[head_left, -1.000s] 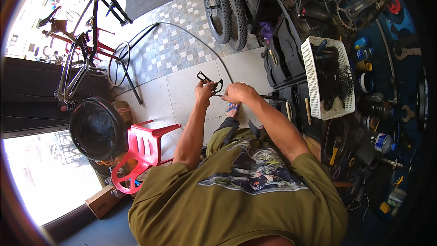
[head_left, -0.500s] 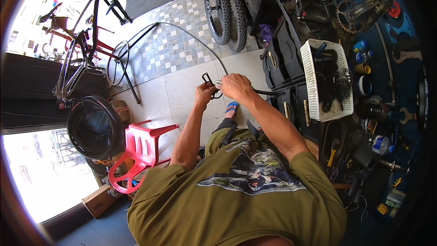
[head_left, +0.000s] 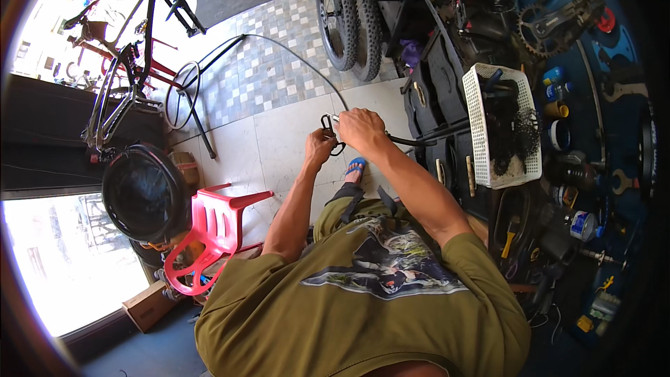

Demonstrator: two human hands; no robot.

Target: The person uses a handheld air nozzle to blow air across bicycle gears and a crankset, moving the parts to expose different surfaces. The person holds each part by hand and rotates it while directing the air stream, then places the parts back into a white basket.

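In front of me, over the pale tiles, my left hand [head_left: 320, 146] is closed with its fingers pinched on a black loop-shaped piece [head_left: 326, 122], whose rounded ends stick out above and below the fingers. My right hand [head_left: 362, 128] is closed right beside it, knuckles up. A small silver part [head_left: 334, 117] shows between the two hands; its kind is too small to tell. A long black hose or cable [head_left: 307, 58] runs from the far floor to my right hand, and a black length [head_left: 412, 142] comes out at its right side. My right fingertips are hidden.
A pink plastic chair [head_left: 218, 218] stands at left, near a round black-rimmed thing [head_left: 146, 193]. Bike frame [head_left: 143, 49] far left, two tyred wheels [head_left: 349, 21] ahead. On the right are a white basket [head_left: 474, 126] of black parts and a wall of tools [head_left: 624, 180].
Both hands have shifted slightly, the left one a little to the right and closer to the right hand. The black loop-shaped piece moved right with it. Both hands keep their grip.
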